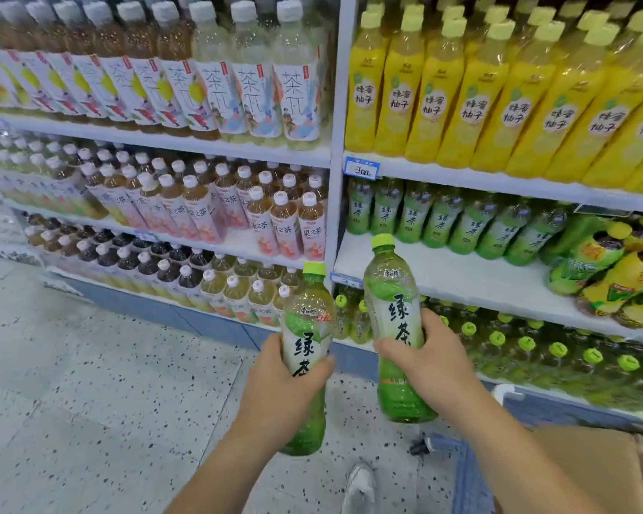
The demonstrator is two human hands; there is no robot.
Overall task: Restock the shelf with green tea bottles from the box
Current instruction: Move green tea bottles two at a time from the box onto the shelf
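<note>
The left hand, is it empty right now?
No, the left hand grips a green tea bottle around its label, cap pointing up.

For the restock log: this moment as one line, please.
left hand: grips left bottle | right hand: grips right bottle | both bottles: in air, not shelved | shelf: green tea row at back | box: lower right

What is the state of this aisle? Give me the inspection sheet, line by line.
Surface: white shelf, bare front, green tea row at its back.
Job's things: left bottle and right bottle of green tea, caps on; cardboard box lower right.
Clutter: yellow-green packs heaped on the shelf's right.
Hands: left hand grips the left bottle; right hand grips the right bottle.
Cables: nothing seen.
Surroundings: yellow bottles above; speckled floor.
</note>
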